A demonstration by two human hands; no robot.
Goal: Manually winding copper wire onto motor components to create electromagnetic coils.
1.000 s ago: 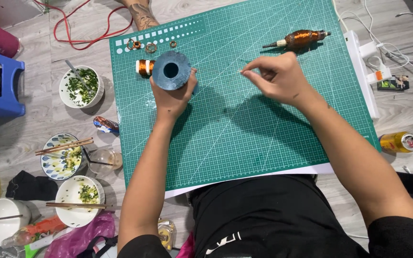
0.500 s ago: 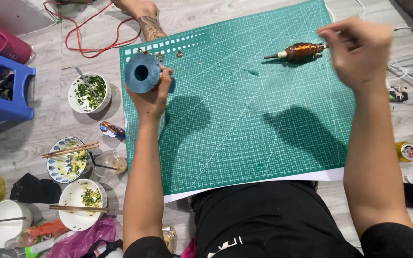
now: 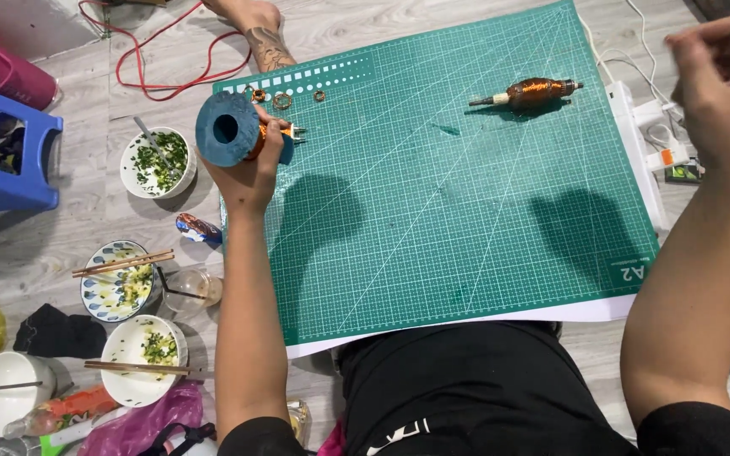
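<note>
Over the far left corner of the green gridded cutting mat [image 3: 466, 211], which lies on the grey wood-pattern floor [image 3: 86, 245], the left hand [image 3: 251, 169] is wrapped from below around a dark blue plastic spool of copper-coloured wire [image 3: 234, 129]. Its fingers are curled about the spool's core, and the round flange with its centre hole faces up toward the camera. The spool's long axis runs roughly left to right, tilted a little; the copper winding shows between flange and palm. The right hand [image 3: 724, 89] is raised well off the mat at the far right edge of the view, apart from the spool by nearly the whole width of the mat. Its fingers are drawn together as if pinching something fine, but motion blur hides whether anything sits between them, so I cannot tell what it grips. Between the two hands, nearer the right one, a small motor armature wound with copper wire on a thin steel shaft [image 3: 530, 91] lies flat on the mat, its shaft pointing left and right. Small brass rings [image 3: 282, 100] rest just beyond the spool. To the left, white bowls of chopped greens [image 3: 158, 162] stand on the floor, and another person's tattooed forearm [image 3: 268, 46] reaches in from the far side.
</note>
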